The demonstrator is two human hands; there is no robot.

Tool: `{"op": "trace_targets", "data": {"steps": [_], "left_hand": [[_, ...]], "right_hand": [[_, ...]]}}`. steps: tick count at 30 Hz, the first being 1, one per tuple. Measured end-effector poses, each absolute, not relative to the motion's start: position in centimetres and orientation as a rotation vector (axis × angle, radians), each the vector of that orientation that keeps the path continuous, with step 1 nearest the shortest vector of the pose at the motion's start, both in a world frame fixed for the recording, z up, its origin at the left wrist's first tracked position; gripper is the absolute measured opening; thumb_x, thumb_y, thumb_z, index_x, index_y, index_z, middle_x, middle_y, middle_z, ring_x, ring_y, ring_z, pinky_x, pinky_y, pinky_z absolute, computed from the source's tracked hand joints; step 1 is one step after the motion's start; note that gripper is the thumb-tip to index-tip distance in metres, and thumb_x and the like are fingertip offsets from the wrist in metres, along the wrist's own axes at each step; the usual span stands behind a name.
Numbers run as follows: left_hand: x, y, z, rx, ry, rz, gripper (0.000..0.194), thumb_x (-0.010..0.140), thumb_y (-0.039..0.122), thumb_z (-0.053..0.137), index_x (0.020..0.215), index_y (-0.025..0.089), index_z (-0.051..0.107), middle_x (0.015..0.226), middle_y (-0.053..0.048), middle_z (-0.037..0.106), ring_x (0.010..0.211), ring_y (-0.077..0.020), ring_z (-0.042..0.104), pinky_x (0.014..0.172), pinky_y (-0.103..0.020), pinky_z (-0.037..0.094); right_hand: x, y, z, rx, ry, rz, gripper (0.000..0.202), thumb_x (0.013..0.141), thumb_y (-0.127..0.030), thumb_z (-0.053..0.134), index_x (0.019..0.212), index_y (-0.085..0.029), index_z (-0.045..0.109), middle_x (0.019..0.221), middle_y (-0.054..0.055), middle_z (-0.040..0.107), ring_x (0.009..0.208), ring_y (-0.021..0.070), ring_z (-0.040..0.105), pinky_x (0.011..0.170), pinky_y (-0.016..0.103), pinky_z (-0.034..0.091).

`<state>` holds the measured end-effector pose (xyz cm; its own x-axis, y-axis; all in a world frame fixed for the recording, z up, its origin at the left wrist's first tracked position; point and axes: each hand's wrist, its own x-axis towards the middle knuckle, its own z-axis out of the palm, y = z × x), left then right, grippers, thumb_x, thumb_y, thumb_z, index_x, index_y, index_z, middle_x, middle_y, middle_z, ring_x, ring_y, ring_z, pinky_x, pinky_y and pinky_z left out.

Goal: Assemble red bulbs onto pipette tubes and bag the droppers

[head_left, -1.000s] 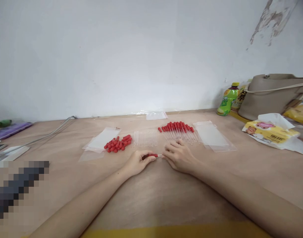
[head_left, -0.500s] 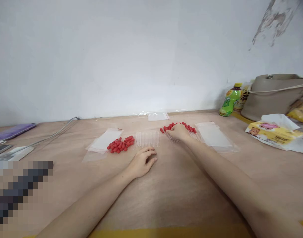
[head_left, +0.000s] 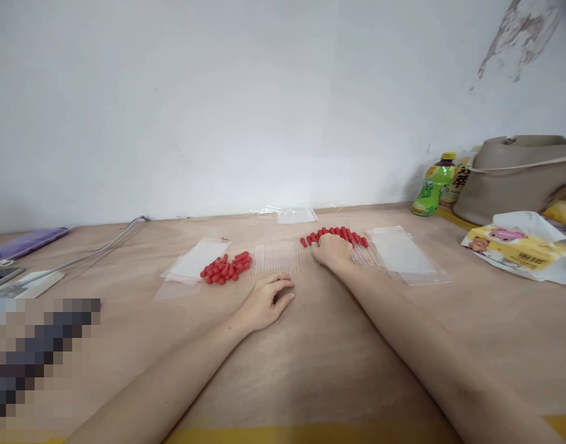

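My left hand (head_left: 270,302) rests on the table with fingers bent and apart, holding nothing. Just beyond it lies a row of clear thin dropper tubes (head_left: 277,259), with a heap of loose red rubber bulbs (head_left: 224,269) to their left. Over a fanned row of red-bulbed droppers (head_left: 357,237), my right hand (head_left: 333,250) reaches in near the left end. Its fingers are closed at the droppers and point down, and the hand itself covers whatever they grip. Part of the row is hidden beneath that hand.
Clear plastic bags lie at left (head_left: 190,262), at right (head_left: 406,256) and by the wall (head_left: 296,216). Farther right are a green bottle (head_left: 433,188), a grey bag (head_left: 500,179) and a tissue pack (head_left: 518,243). A cable (head_left: 102,246) and phone (head_left: 3,277) lie left.
My right hand has shifted slightly and turned lower over the left part of the dropper row, uncovering droppers on its right. My left hand stays in place.
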<state>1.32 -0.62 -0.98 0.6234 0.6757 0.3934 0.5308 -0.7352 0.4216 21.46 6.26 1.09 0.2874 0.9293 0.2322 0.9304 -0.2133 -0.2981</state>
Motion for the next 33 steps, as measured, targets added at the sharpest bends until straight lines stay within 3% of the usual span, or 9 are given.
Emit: {"op": "trace_targets", "data": {"steps": [8,17,25,28,33], "left_hand": [[1.3,-0.6,-1.0,2.601,0.970,0.788,0.022,0.081,0.023,0.050,0.100,0.018,0.061,0.108,-0.008,0.059,0.098,-0.0192,0.055,0.087,-0.033,0.043],[1.4,-0.7,-0.7,2.615,0.933,0.805,0.021,0.082,0.021,0.048,0.099,0.019,0.060,0.103,-0.006,0.060,0.093,-0.0185,0.056,0.082,-0.032,0.044],[1.6,-1.0,-0.9,2.615,0.907,0.818,0.019,0.082,0.020,0.049,0.098,0.019,0.059,0.098,-0.005,0.061,0.089,-0.0169,0.056,0.079,-0.030,0.044],[1.1,-0.6,-0.3,2.595,1.014,0.918,0.015,0.082,0.023,0.049,0.091,0.019,0.061,0.087,-0.004,0.061,0.081,-0.0172,0.055,0.075,-0.031,0.043],[-2.5,3.6,3.0,2.246,1.209,1.265,0.005,0.073,0.020,0.060,0.069,0.019,0.063,0.070,0.000,0.054,0.077,-0.0182,0.050,0.079,-0.029,0.037]], "right_hand": [[19.9,5.6,1.1,-2.109,-1.805,-0.020,0.038,0.078,-0.045,0.039,0.089,-0.019,0.064,0.086,0.009,0.065,0.084,0.0240,0.060,0.067,0.033,0.043],[17.6,5.5,1.0,-2.126,-1.920,0.074,0.026,0.073,-0.028,0.047,0.086,-0.014,0.065,0.086,0.014,0.065,0.082,0.0239,0.061,0.065,0.031,0.043],[18.4,4.4,2.0,-2.105,-1.940,0.068,0.031,0.083,-0.029,0.036,0.093,-0.011,0.060,0.090,0.016,0.064,0.084,0.0239,0.060,0.066,0.030,0.040],[19.9,2.4,2.1,-2.025,-1.978,-0.008,0.031,0.086,-0.029,0.031,0.100,-0.010,0.053,0.093,0.015,0.062,0.085,0.0228,0.058,0.070,0.030,0.038],[23.3,-1.9,1.5,-1.629,-2.209,-0.168,0.021,0.087,-0.024,0.034,0.087,-0.015,0.053,0.086,0.007,0.062,0.081,0.0188,0.055,0.076,0.032,0.034]]}}
